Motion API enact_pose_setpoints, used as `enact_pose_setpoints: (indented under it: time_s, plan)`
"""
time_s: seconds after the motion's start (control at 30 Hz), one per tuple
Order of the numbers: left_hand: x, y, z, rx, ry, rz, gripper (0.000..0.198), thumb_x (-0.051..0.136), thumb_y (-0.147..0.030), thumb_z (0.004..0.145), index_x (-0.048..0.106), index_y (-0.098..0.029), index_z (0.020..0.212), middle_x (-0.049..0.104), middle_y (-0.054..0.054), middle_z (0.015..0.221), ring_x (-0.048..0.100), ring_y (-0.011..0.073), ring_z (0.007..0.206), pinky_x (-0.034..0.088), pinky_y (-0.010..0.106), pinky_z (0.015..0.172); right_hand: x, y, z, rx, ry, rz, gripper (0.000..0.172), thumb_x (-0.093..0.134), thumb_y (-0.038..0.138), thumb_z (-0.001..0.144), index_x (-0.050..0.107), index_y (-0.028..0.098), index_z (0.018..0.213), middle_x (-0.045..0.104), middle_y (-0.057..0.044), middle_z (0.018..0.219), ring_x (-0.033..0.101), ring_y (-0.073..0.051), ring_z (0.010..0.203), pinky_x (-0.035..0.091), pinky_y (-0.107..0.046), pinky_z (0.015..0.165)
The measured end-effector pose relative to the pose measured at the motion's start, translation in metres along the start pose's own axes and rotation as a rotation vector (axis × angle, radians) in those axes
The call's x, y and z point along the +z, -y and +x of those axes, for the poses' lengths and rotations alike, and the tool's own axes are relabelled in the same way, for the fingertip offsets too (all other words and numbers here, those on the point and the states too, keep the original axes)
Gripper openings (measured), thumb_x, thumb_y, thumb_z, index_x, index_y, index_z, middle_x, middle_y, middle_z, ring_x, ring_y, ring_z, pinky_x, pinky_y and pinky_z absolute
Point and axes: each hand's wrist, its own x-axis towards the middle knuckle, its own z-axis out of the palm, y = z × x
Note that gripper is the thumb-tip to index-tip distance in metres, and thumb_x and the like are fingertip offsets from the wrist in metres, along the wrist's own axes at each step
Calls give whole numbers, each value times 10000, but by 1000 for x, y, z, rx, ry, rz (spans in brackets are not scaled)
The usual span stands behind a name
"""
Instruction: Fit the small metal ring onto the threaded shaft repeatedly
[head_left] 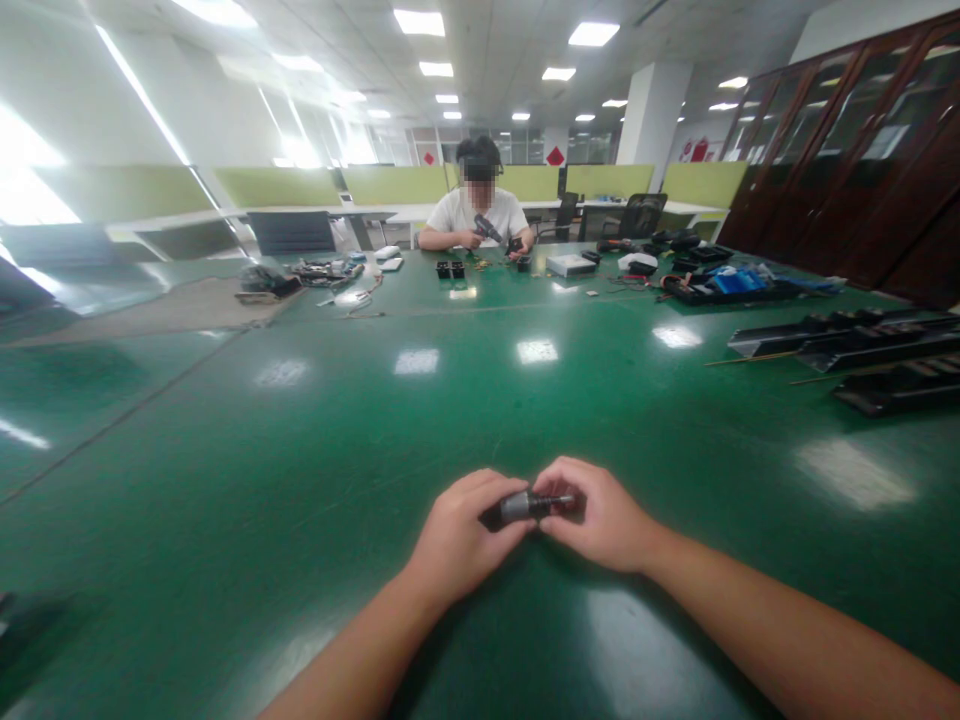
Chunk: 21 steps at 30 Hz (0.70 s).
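Observation:
A cordless drill (pixel 516 507) with a grey and black body lies level between my hands, its narrow metal bit pointing right. My left hand (pixel 466 520) is closed around the rear of the body, thumb and fingers on either side. At the front, the fingertips of my right hand (pixel 592 512) pinch around the black collar, and the bit reaches into the hollow of that palm. Something small and reddish shows beside the bit, too blurred to name. The drill's underside is hidden. Both hands are just over the green tabletop (pixel 360 420).
Across the table a person (pixel 478 215) holds another drill (pixel 487 228) and a dark part. Small black blocks (pixel 451 270) lie before them. Black metal channels (pixel 862 340) and a black tray (pixel 735 285) with blue material are at right. Electronics (pixel 326 270) lie far left.

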Motion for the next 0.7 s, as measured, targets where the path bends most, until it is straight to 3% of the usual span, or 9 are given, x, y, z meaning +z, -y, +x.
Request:
enact_pose_setpoints:
  time_s: [0.7]
  plan:
    - [0, 3, 0, 27, -4, -11, 229, 739, -275, 815, 724, -234, 1039, 714, 46, 938, 655, 175, 856, 514, 285, 769, 0, 0, -1, 10, -5, -4, 260, 669, 50, 725, 653, 182, 948, 656, -19, 886, 619, -158, 778, 486, -262, 699]
